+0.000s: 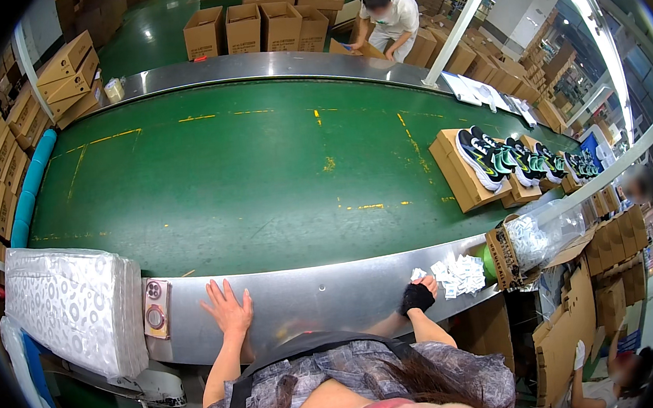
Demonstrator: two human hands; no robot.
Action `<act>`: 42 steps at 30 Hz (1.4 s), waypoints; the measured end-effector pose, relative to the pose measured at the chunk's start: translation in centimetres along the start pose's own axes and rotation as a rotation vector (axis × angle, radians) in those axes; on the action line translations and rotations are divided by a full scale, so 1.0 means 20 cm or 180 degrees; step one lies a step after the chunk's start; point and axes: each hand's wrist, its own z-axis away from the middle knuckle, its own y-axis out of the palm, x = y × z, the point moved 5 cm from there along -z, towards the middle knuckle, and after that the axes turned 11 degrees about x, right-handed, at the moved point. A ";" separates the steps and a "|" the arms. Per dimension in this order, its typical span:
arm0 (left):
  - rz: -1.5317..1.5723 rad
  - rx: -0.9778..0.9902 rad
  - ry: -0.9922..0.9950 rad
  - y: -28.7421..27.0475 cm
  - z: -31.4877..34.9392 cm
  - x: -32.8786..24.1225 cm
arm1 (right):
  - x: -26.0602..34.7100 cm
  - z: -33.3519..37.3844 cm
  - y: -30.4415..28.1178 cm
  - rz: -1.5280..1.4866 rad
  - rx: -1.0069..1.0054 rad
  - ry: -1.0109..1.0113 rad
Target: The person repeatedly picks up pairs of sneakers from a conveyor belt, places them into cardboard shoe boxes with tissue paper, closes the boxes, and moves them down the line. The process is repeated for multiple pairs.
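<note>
My left hand (230, 310) lies flat on the metal ledge (348, 278), its fingers spread and nothing in it. On the right, my right hand (420, 295) wears a black fingerless glove and rests at the ledge. Its fingers are curled at a small white sachet (418, 274), which shows at the fingertips. Just beside that hand is a loose heap of similar white sachets (461, 276). A phone (157, 308) in a pinkish case lies on the ledge, left of my left hand.
Beyond the ledge runs a green conveyor belt (239, 180). Sneakers (481, 161) sit on brown shoeboxes (461, 184) at its right. A plastic-wrapped stack of patterned paper (75, 307) stands at left. An open carton (511, 254) holds more sachets. A person (396, 23) works across the belt.
</note>
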 end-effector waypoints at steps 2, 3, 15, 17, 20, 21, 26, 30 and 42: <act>0.0002 -0.0004 0.0001 0.00 0.00 0.00 | 0.01 0.01 -0.01 0.0001 -0.0028 -0.0025; 0.0002 -0.0010 0.0005 0.00 0.00 0.00 | 0.01 0.00 -0.01 0.0001 -0.0038 -0.0027; -0.0015 0.0012 0.0005 0.00 0.00 0.00 | -0.01 0.00 0.01 0.0052 -0.0027 -0.0001; -0.0001 0.0023 -0.0001 -0.01 0.01 -0.01 | -0.01 -0.01 0.01 0.0066 0.0016 0.0037; 0.0011 0.0024 -0.0003 -0.03 0.01 -0.01 | -0.02 0.00 0.02 0.0023 0.0004 0.0028; 0.0001 0.0016 -0.0002 -0.02 0.01 -0.01 | -0.02 0.00 0.01 -0.0053 0.0003 0.0014; -0.0028 -0.0026 0.0022 -0.01 0.01 -0.01 | -0.02 -0.01 0.02 -0.0212 0.0053 -0.0006; -0.0056 -0.0038 0.0031 -0.01 0.01 -0.01 | -0.01 0.00 0.00 -0.0148 0.0011 -0.0004; -0.0007 0.0019 0.0013 -0.02 0.01 -0.01 | -0.03 -0.01 0.02 -0.0084 0.0028 -0.0012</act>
